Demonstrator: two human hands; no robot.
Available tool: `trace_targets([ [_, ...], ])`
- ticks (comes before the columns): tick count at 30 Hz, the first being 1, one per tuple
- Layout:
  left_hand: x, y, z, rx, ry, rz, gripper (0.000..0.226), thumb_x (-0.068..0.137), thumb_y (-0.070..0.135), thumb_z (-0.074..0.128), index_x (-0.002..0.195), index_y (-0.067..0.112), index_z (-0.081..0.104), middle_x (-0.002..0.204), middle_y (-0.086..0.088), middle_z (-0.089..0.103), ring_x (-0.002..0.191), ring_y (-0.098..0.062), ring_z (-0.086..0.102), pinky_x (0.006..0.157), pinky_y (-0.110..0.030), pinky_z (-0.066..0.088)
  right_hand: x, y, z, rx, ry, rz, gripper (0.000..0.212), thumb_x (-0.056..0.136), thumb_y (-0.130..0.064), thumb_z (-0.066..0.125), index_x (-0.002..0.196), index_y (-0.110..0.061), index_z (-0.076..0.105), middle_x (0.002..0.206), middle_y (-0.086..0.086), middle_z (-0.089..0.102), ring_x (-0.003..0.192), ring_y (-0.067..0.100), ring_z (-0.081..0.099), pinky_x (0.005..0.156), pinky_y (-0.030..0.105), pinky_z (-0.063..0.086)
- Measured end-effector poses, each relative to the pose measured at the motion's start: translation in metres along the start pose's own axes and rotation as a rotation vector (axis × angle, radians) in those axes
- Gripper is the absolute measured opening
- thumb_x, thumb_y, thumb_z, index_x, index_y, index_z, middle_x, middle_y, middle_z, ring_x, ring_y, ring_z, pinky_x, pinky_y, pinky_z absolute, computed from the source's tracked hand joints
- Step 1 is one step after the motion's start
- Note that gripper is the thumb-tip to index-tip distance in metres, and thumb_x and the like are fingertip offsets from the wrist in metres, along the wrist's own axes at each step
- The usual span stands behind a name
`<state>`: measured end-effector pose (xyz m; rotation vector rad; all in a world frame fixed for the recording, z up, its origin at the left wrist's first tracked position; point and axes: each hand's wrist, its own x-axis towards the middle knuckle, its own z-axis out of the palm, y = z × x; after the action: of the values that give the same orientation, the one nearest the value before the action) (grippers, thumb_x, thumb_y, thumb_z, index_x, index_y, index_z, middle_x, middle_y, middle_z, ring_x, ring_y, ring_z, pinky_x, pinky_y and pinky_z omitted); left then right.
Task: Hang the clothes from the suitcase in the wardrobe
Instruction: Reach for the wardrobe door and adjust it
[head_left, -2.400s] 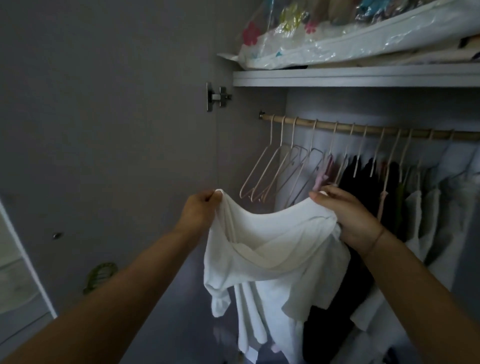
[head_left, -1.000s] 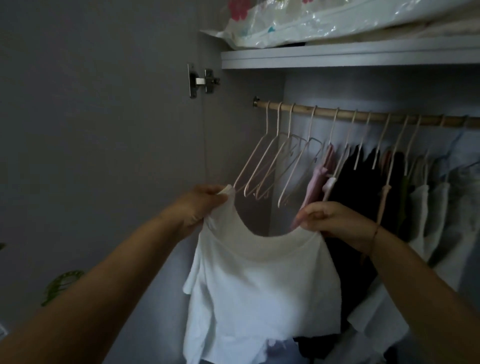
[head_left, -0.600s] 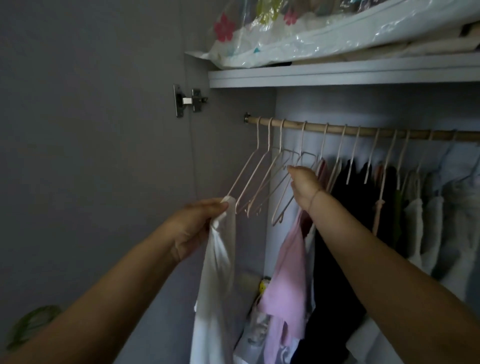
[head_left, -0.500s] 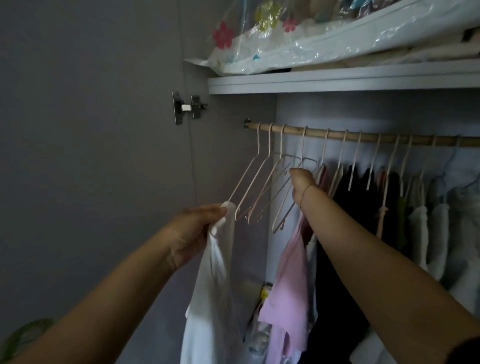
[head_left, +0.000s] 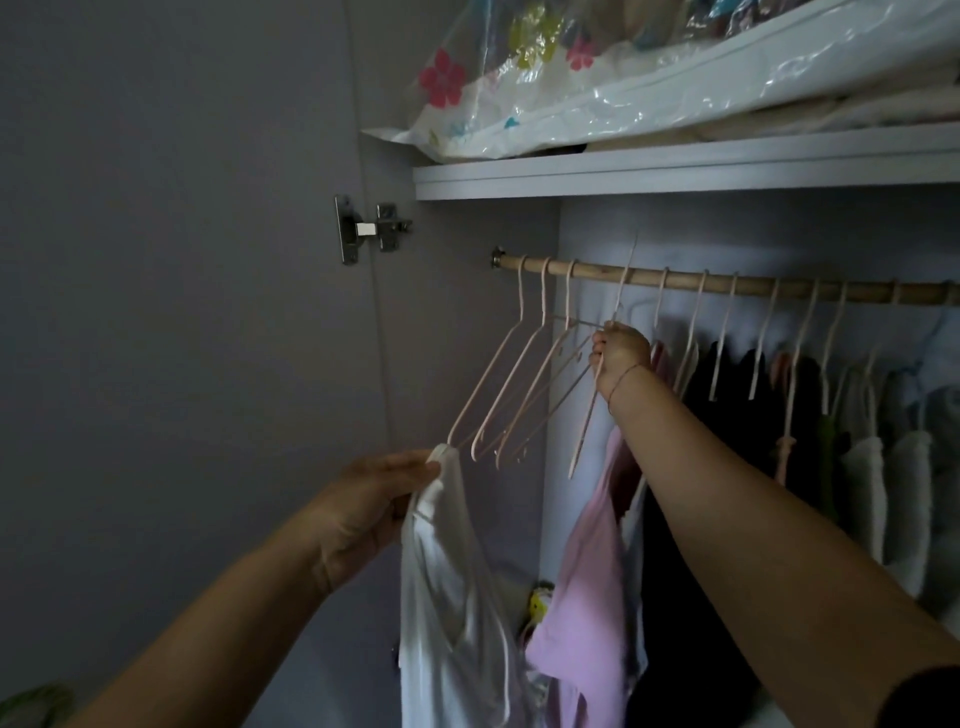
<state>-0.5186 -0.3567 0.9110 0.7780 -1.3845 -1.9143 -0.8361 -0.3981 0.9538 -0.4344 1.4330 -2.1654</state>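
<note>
My left hand (head_left: 363, 512) pinches the top edge of a white shirt (head_left: 449, 613), which hangs limp below it in front of the open wardrobe. My right hand (head_left: 619, 358) reaches up and grips a pale pink empty hanger (head_left: 589, 415) just under the wooden rail (head_left: 753, 285); its hook stands tilted, lifted above the rail. Three more empty pink hangers (head_left: 509, 389) hang on the rail to the left of that hand.
The open wardrobe door (head_left: 182, 312) with its hinge (head_left: 363, 228) fills the left. A pink garment (head_left: 587, 597), black clothes (head_left: 727, 467) and pale clothes (head_left: 883, 488) hang to the right. A shelf (head_left: 675, 171) above carries a bagged floral quilt (head_left: 623, 78).
My right hand let go of the white shirt, rose to the rail and took hold of an empty hanger, lifting its hook. The shirt now hangs from my left hand alone.
</note>
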Motion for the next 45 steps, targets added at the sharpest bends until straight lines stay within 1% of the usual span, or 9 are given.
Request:
trace_targets([
  [7,-0.007,-0.006,-0.001,0.013,0.006,-0.023,0.018,0.087,0.002,0.056,0.097,0.005,0.07,0.08,-0.01,0.073,0.064,-0.014,0.069,0.062,-0.026,0.057,-0.092,0.024,-0.031,0.086,-0.192,-0.097,0.025,0.096,0.004,0.032,0.096,-0.012,0.052,0.063,0.002,0.045,0.041,0.004,0.039,0.044,0.018,0.032],
  [11,-0.014,-0.007,0.004,0.036,-0.016,-0.026,0.017,0.088,0.0,0.054,0.095,0.005,0.069,0.074,-0.006,0.073,0.063,-0.011,0.069,0.062,-0.023,0.057,-0.148,0.05,-0.067,0.043,-0.303,-0.1,0.024,0.099,-0.012,0.041,0.076,-0.017,0.044,0.052,-0.003,0.042,0.035,0.004,0.032,0.038,0.016,0.026],
  [14,-0.017,-0.008,0.01,0.069,-0.045,-0.038,0.016,0.089,0.001,0.054,0.096,0.006,0.068,0.071,-0.003,0.073,0.061,-0.009,0.068,0.062,-0.021,0.056,-0.173,0.06,-0.087,-0.014,-0.204,-0.031,0.03,0.098,-0.031,0.046,0.07,-0.021,0.04,0.041,-0.009,0.031,0.029,0.002,0.021,0.031,0.011,0.016],
  [20,-0.024,-0.014,0.023,0.11,-0.065,-0.052,0.016,0.091,0.002,0.052,0.093,0.008,0.066,0.062,0.001,0.07,0.053,-0.006,0.065,0.055,-0.017,0.054,-0.229,0.068,-0.122,-0.129,0.051,-0.059,0.059,0.094,-0.051,0.043,0.043,-0.02,0.038,0.034,-0.011,0.033,0.03,0.004,0.03,0.039,0.02,0.025],
  [23,-0.026,-0.013,0.029,0.108,-0.071,-0.041,0.015,0.092,0.003,0.051,0.091,0.009,0.065,0.059,0.002,0.069,0.05,-0.006,0.064,0.052,-0.016,0.053,-0.243,0.072,-0.129,-0.034,0.068,-0.104,0.052,0.097,-0.044,0.039,0.052,-0.02,0.036,0.035,-0.01,0.03,0.033,0.004,0.026,0.042,0.022,0.023],
  [26,-0.027,-0.01,0.034,0.08,-0.081,-0.012,0.022,0.094,0.002,0.047,0.084,0.01,0.065,0.054,0.001,0.067,0.046,-0.006,0.062,0.048,-0.016,0.052,-0.254,0.073,-0.123,0.208,-0.109,-0.069,0.048,0.1,-0.043,0.033,0.061,-0.015,0.041,0.041,-0.007,0.028,0.038,0.007,0.022,0.038,0.018,0.021],
  [30,-0.027,-0.011,0.032,0.119,-0.126,0.016,0.027,0.094,0.004,0.046,0.078,0.011,0.066,0.053,-0.002,0.062,0.046,-0.008,0.06,0.048,-0.015,0.05,-0.267,0.059,-0.109,0.332,-0.239,-0.138,0.054,0.101,-0.043,0.024,0.058,-0.014,0.038,0.045,-0.005,0.029,0.043,0.01,0.026,0.045,0.02,0.026],
  [35,-0.022,-0.015,0.025,0.12,-0.107,-0.01,0.023,0.09,0.001,0.052,0.111,0.004,0.063,0.077,-0.005,0.068,0.058,-0.008,0.065,0.057,-0.017,0.055,-0.27,0.042,-0.095,0.48,-0.232,-0.214,0.057,0.102,-0.039,0.023,0.054,-0.016,0.045,0.048,-0.004,0.033,0.046,0.01,0.028,0.052,0.022,0.025],
  [45,-0.016,-0.008,0.018,0.119,-0.148,-0.029,0.016,0.092,0.003,0.049,0.093,0.008,0.064,0.061,-0.001,0.068,0.052,-0.008,0.063,0.054,-0.02,0.054,-0.255,0.049,-0.096,0.482,-0.212,-0.27,0.065,0.102,-0.036,0.023,0.043,-0.022,0.047,0.045,-0.005,0.033,0.046,0.01,0.029,0.052,0.021,0.027],
])
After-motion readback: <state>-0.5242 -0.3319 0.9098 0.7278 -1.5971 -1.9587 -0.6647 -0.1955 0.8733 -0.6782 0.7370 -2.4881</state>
